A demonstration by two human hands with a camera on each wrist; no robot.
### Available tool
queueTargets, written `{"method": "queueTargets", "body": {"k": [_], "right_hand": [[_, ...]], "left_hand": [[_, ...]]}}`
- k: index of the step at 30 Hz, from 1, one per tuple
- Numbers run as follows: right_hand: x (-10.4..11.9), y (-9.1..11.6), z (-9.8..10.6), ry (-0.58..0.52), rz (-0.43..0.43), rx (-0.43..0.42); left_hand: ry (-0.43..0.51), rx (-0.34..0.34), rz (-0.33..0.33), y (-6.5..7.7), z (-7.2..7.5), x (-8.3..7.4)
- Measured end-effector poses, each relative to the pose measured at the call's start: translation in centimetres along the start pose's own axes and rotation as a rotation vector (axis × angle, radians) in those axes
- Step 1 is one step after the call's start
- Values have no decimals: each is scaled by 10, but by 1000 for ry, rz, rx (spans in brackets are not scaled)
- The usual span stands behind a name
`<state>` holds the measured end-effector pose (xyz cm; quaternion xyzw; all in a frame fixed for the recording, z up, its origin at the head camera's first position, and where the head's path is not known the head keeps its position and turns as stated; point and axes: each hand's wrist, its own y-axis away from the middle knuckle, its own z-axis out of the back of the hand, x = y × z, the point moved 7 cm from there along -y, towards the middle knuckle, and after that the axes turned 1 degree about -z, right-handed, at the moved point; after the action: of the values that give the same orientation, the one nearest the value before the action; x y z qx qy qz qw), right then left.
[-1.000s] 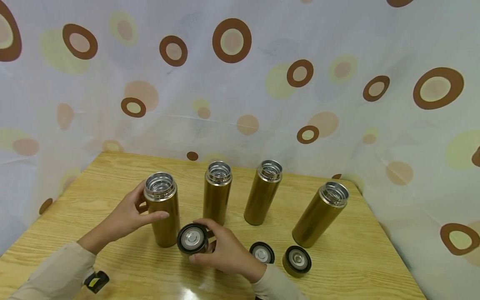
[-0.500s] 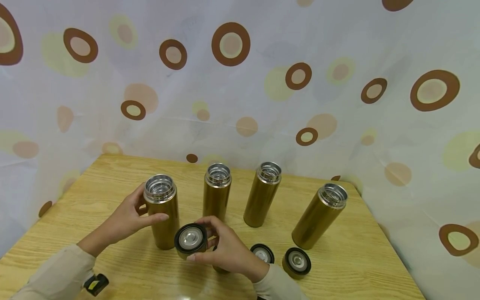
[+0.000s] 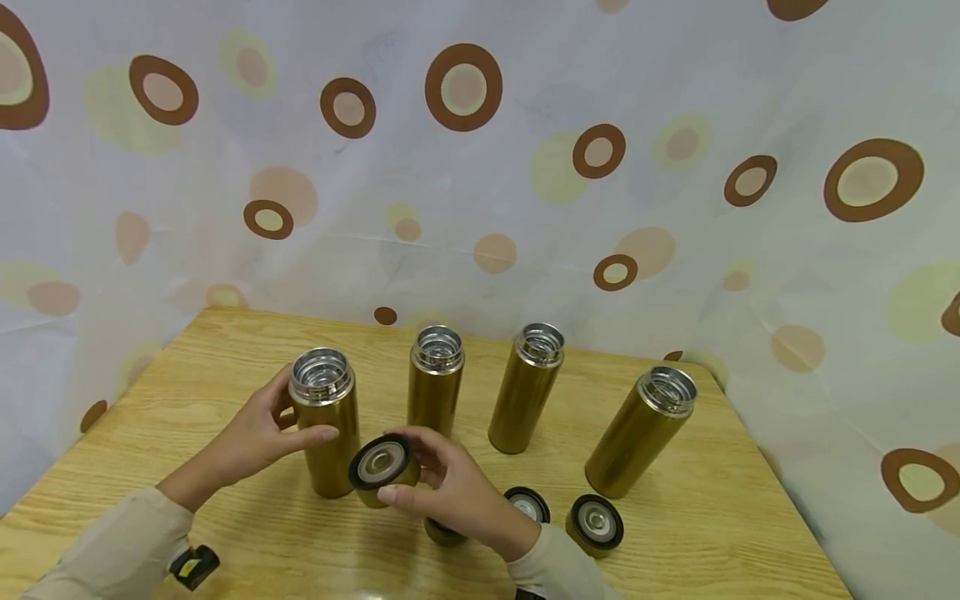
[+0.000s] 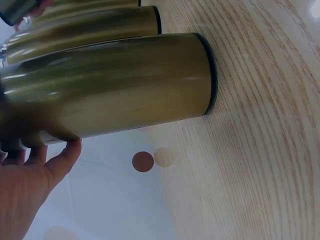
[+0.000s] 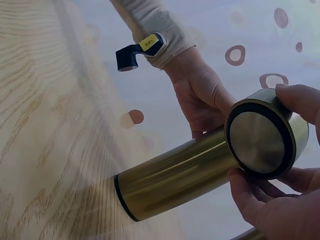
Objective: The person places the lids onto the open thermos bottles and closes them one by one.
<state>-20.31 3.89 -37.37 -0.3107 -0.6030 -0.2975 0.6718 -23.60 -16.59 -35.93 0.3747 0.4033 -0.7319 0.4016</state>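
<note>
My left hand (image 3: 262, 431) grips the leftmost gold thermos flask (image 3: 330, 454), which stands upright with its steel mouth uncovered. In the left wrist view the fingers (image 4: 65, 160) curl against the flask's side (image 4: 125, 85). Just right of this flask, my right hand (image 3: 453, 492) pinches a gold flask lid (image 3: 381, 467) above the table. Its black-ringed underside is tilted up toward the head camera; the right wrist view shows its flat round top (image 5: 257, 142). Lid and flask are apart. Below the right hand another lid (image 3: 444, 533) sits on the table, partly hidden.
Behind and to the right stand three more uncovered gold flasks: one in the middle (image 3: 435, 392), another beside it (image 3: 527, 387), and one at the right (image 3: 641, 429). Two lids, one half covered by the right sleeve (image 3: 527, 504) and one beside it (image 3: 595, 525), lie underside up on the wooden table (image 3: 712, 517).
My right hand has raised the lid slightly and tipped it, uncovering part of the lid beneath the hand. The left hand and its flask have stayed in place.
</note>
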Motion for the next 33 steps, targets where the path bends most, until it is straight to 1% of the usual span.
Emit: {"method": "queueTargets", "body": {"k": [4,11,15,20,23,27,30,33], "right_hand": [[2,0,-1,-62,21,1],[4,-1,-2,-115,50,0],[5,-1,-1,-163,41,-24],[4,-1,3,-202,-4,-84],[5,-1,5,-205,-14,-108],[8,-1,7,-166,-2,-130],[10,-1,8,-160,7,-128],[13,-2,8,-181,25,-108]], "left_hand": [[0,-1,3,0,0,2],[0,0,-6,-1,0,3],[0,-1,-6,-1,0,2],[-4,-5,1,0,0,1],[-7,-5,2,0,0,1],[-9,-7,2,1,0,1],[-4,-7,6,0,0,2],[2,-4,8,0,0,3]]}}
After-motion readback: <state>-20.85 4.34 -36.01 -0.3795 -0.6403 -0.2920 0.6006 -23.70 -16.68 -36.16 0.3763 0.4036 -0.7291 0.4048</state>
